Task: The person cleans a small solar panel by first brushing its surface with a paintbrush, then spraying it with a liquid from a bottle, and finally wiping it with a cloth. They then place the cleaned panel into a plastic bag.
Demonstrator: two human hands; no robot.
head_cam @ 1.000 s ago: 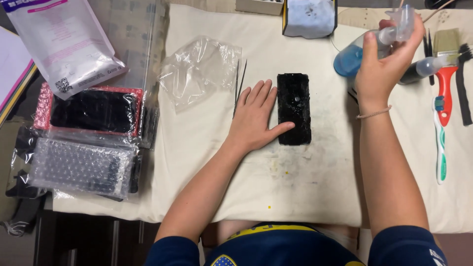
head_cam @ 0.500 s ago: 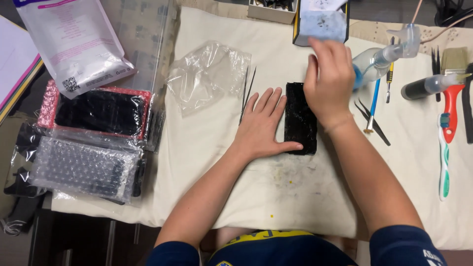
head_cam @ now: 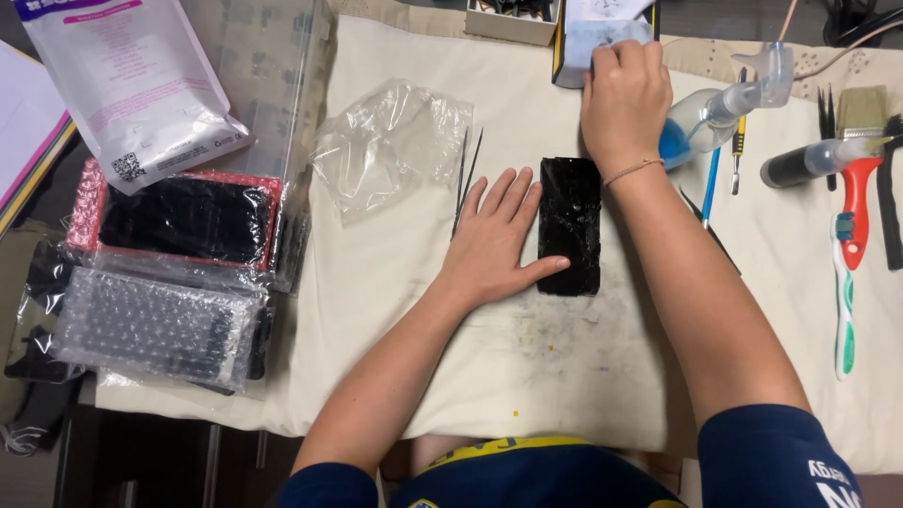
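Head view: your left hand (head_cam: 497, 240) lies flat, fingers spread, on the cream cloth (head_cam: 395, 310), its thumb touching the lower left edge of one black phone panel (head_cam: 570, 224). Your right hand (head_cam: 624, 102), beyond the panel's top end, is curled down on a pale wipe (head_cam: 588, 42); whether it grips the wipe cannot be told. Right of the panel lie one blue spray bottle (head_cam: 701, 118), one paintbrush (head_cam: 858, 169) with a red handle and one green-and-white toothbrush (head_cam: 844, 301). Left of it rest two thin black probes (head_cam: 466, 174) and one crumpled clear bag (head_cam: 390, 146). Farther left: one white pouch (head_cam: 127, 85) with pink printing, two bubble-wrapped packages, one pink (head_cam: 183, 218), one clear (head_cam: 150, 325).
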